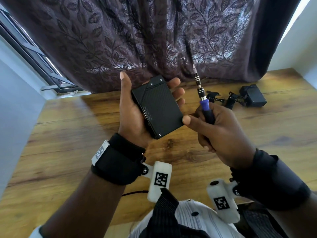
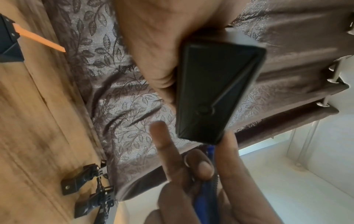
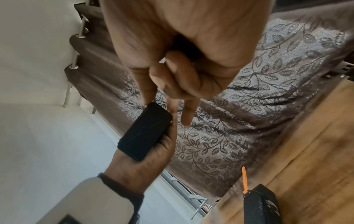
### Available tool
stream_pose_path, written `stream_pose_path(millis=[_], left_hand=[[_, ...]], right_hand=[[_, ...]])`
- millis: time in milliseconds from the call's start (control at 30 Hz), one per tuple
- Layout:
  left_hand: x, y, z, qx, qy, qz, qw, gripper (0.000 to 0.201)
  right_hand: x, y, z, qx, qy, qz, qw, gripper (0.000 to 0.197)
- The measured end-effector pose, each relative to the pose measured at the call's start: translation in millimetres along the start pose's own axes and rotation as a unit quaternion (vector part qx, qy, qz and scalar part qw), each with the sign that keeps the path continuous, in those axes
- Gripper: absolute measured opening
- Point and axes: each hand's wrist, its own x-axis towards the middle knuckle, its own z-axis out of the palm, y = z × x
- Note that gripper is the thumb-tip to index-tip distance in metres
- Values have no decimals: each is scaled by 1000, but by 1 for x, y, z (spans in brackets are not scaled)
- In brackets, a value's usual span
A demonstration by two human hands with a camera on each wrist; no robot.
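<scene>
Left hand: mine, palm up, cradling the box. My fingers curl round its far long edge and my thumb stands straight beside the near one.
Box: black and flat, ribbed face up, held above the table and tilted a little. Small screws show at three corners.
Right hand: fist closed round the screwdriver handle. One fingertip is stretched out and touches the box's right edge near its lower corner.
Screwdriver: blue collar just above my fist. The banded metal shaft points up and slightly left toward the curtain. The bit tip is well off the box and too blurred to tell its type.
Hands: close together, meeting only at that fingertip.
Table: wood grain, under both hands.
Far right of table: black clamps with a black block just beside them, well apart from the box.
Right wrist view: a second black case lies on the table with an orange strip sticking out from its end.
Left wrist view: shows the box's narrow end face, which has a round mark on it; blurred.
</scene>
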Motion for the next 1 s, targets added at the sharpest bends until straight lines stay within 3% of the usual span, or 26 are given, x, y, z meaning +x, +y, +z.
stream_pose_path(millis=[200,300,400,500,600,700,800,1000], left_hand=[[4,-8,3,42,41,-23,998,103],[10,-4,6,116,67,-85,987,89],[12,-2,6,124,93,-118,981,71],[9,-6,5,83,107,-80,988,63],[5,-10,5,39,83,-10,996,73],[3,-16,6,76,78,43,993,79],[2,-23,3,130,86,54,986,65],[0,-18,-15,119,35,59,991,87]], right_hand=[[-1,7,-6,37,-8,38,999,36],[-3,17,-6,69,8,75,995,34],[-2,22,-7,102,33,98,989,35],[0,20,-12,97,43,83,991,35],[4,14,-15,99,49,57,992,36],[8,9,-15,97,51,40,993,37],[12,6,-13,82,56,32,995,36],[20,1,-8,59,71,41,995,37]])
